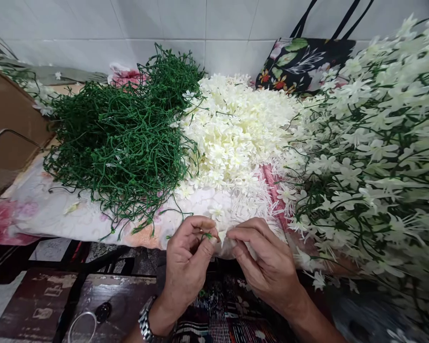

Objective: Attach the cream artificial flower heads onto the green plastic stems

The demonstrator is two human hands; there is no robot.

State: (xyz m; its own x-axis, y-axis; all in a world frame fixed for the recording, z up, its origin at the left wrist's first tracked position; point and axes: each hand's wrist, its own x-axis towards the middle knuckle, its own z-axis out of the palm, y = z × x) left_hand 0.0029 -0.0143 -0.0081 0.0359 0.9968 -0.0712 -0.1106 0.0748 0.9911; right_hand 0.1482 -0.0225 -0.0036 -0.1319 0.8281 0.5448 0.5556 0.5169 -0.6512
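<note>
head: sole view, worn on the person's head | faces forward and steeply down over the floral cloth [82,221] | near: left hand [189,262] and right hand [266,264] close below the lens, patterned clothing [232,312] at the bottom edge | far: tiled wall [182,21] across the top

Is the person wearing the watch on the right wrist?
No, the metal watch is on the left wrist, just below the left hand.
</note>
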